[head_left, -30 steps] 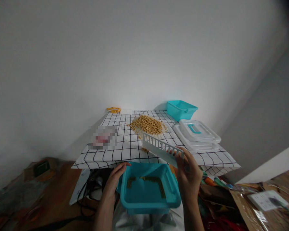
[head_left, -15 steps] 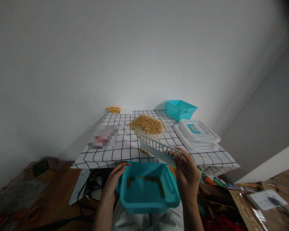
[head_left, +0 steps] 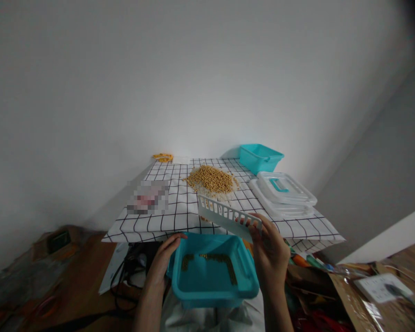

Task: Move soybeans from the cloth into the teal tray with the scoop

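Observation:
Below the table's front edge is a teal plastic bin (head_left: 212,295), with small greenish beans (head_left: 224,259) lying along parts of its floor. My left hand (head_left: 166,256) is closed on the bin's left rim, its thumb side at the back corner. In my right hand (head_left: 270,244) is a white slotted plastic strip (head_left: 224,217), gripped by its right end. The strip is held above the bin's back rim, slots upward, its far end reaching left over the table edge. Just behind it, a heap of yellow soybeans (head_left: 210,179) mixed with pale grains lies on the checked tablecloth (head_left: 180,216).
A second teal bin (head_left: 259,159) stands at the table's back right, with clear lids (head_left: 285,191) stacked before it. A yellow-orange item (head_left: 163,157) lies at the back left; a blurred-out package (head_left: 148,197) is nearer. A power strip (head_left: 383,288) sits low right.
My right hand has barely moved; the strip's free end has shifted slightly left. My left hand and the bin stay in place.

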### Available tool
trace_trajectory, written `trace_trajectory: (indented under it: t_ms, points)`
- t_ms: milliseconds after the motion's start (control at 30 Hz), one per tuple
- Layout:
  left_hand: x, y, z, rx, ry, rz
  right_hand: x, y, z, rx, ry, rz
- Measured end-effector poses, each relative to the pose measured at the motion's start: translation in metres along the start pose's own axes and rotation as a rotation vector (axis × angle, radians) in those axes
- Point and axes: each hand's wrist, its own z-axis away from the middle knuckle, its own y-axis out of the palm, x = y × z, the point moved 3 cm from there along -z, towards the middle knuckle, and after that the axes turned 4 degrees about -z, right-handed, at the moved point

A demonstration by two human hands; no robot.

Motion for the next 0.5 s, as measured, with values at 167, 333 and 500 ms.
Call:
trace_trajectory:
  t_ms: [167, 333, 500]
  points:
    - [-0.0022, 0.0006, 0.0015, -0.017, 0.003, -0.014, 0.0015, -0.0007, -0.0012, 0.001, -0.016, -0.012]
    - [-0.003, 0.0, 0.0009, -0.021, 0.017, -0.031, 0.0006, -0.0018, -0.0015, -0.043, -0.035, 0.002]
    - [-0.0032, 0.0015, 0.0022, -0.022, 0.01, -0.032, -0.0012, -0.0018, -0.0013, -0.062, -0.021, 0.002]
